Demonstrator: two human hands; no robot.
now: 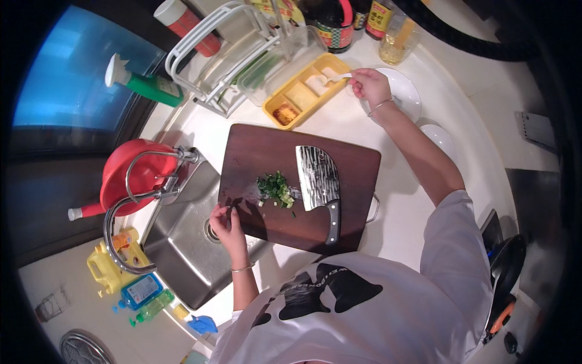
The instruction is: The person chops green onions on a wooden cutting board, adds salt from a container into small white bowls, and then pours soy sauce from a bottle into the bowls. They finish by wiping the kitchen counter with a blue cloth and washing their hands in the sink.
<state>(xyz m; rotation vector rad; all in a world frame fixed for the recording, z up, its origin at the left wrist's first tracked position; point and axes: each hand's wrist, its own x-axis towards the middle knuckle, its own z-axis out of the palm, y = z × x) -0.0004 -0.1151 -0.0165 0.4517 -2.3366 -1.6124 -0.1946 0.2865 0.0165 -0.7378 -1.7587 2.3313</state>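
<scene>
My right hand (370, 86) grips a small white spoon (338, 78). Its bowl is over a white powder compartment of the yellow seasoning box (274, 101), whose clear lid (307, 43) stands tilted up behind it. Another compartment holds reddish-brown seasoning. Over the near left edge of the dark wooden cutting board (248, 150), my left hand (227, 227) hovers with fingers apart and nothing in them. Chopped scallions (274, 187) lie heaped mid-board. Right of them rests a cleaver (318, 179) with a black riveted handle, pointing towards me.
Left of the board is a steel sink (182, 259) with a curved faucet (109, 236) and a red plastic basin (118, 175). White plates (407, 88) sit beneath and beside my right forearm. A white rack (213, 98), sauce bottles (334, 27) and a glass jar (392, 52) line the back.
</scene>
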